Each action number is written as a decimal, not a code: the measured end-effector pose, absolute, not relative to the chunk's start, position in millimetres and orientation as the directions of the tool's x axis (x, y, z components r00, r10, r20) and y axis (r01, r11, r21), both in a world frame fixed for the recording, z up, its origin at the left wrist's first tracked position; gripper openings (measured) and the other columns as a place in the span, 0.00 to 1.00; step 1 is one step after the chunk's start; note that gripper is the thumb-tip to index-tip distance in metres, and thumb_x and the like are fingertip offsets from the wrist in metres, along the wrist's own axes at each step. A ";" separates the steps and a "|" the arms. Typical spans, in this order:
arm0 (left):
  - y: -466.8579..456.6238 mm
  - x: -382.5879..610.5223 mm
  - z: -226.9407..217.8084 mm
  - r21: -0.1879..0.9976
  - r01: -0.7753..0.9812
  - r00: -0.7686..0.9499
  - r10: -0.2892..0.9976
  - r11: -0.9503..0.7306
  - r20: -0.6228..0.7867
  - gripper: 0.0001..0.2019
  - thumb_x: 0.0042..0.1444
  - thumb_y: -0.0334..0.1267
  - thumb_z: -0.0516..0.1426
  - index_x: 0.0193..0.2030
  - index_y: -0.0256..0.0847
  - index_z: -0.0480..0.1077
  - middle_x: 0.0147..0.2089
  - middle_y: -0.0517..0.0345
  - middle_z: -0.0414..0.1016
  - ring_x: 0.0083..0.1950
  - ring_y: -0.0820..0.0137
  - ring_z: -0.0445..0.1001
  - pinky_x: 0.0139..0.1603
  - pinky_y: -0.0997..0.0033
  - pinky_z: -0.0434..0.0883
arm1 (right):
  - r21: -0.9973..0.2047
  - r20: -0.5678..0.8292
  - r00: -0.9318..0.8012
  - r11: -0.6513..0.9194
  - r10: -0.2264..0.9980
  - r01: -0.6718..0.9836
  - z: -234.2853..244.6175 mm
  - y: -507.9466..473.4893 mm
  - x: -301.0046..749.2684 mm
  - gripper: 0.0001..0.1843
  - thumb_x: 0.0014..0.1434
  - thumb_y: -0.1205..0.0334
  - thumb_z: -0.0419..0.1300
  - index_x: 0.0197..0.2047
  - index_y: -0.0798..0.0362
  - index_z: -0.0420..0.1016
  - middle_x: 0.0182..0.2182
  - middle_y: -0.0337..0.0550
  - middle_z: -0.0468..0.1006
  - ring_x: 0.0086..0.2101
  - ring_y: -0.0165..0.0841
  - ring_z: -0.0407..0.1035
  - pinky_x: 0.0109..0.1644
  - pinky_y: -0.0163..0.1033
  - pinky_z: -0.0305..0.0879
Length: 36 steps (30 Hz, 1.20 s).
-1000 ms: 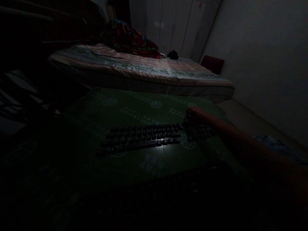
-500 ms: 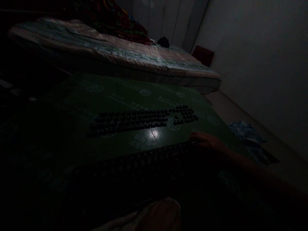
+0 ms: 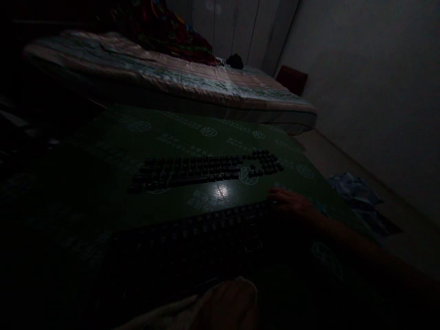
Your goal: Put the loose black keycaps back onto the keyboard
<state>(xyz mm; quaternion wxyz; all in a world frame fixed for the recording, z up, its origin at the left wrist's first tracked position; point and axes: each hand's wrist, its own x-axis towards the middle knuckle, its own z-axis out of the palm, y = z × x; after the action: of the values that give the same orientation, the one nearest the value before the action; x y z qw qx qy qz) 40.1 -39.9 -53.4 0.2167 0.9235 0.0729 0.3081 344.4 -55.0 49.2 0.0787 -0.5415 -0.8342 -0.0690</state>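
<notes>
The scene is very dark. A black keyboard (image 3: 192,243) lies near me, its near side lost in shadow. My right hand (image 3: 292,204) is at its far right corner, fingers together and bent over the edge; the thumb is hidden in the dark. Beyond it, many loose black keycaps (image 3: 185,172) sit in rows, laid out like a keyboard. My left hand cannot be made out anywhere.
A green printed tabletop (image 3: 172,204) carries both, with a bright reflection in its middle. Behind stands a bed (image 3: 192,80) with a red patterned blanket (image 3: 175,41). Crumpled cloth (image 3: 354,188) lies on the floor at right. A dim rounded shape (image 3: 230,302), perhaps a knee, shows below.
The view has shifted slightly. My right hand stays at the keyboard's corner, moved barely to the left. The keyboard and the keycaps lie as before.
</notes>
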 end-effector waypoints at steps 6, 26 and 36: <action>-46.5 44.3 -68.9 0.480 0.065 0.779 0.345 -0.875 0.524 0.10 0.63 0.36 0.46 0.43 0.42 0.68 0.34 0.55 0.74 0.34 0.70 0.73 0.35 0.71 0.73 | -0.022 0.232 -0.417 0.433 0.879 0.901 50.3 -54.0 342.0 0.13 0.64 0.65 0.51 0.35 0.56 0.77 0.44 0.53 0.76 0.50 0.39 0.69 0.49 0.43 0.72; -42.4 40.8 -57.6 0.505 0.050 0.772 0.354 -0.862 0.527 0.14 0.64 0.33 0.42 0.43 0.42 0.67 0.33 0.55 0.72 0.33 0.71 0.72 0.35 0.72 0.72 | 0.230 0.304 -0.326 0.264 0.895 0.937 34.6 -80.0 318.7 0.22 0.66 0.56 0.51 0.55 0.63 0.70 0.54 0.57 0.73 0.58 0.44 0.62 0.53 0.49 0.69; -31.3 37.0 -38.4 0.464 -0.008 0.806 0.269 -0.886 0.527 0.10 0.66 0.39 0.49 0.44 0.38 0.68 0.37 0.56 0.72 0.33 0.73 0.71 0.34 0.71 0.72 | 0.252 0.478 -0.255 0.147 0.840 0.956 43.7 -86.2 325.5 0.14 0.64 0.61 0.53 0.49 0.56 0.73 0.52 0.52 0.74 0.57 0.43 0.64 0.54 0.49 0.68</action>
<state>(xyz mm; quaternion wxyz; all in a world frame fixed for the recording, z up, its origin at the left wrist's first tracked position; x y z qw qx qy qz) 37.0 -31.3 -38.4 0.2282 0.9224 0.0709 0.3033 325.5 -86.2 43.7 0.1125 -0.5997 -0.7489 -0.2584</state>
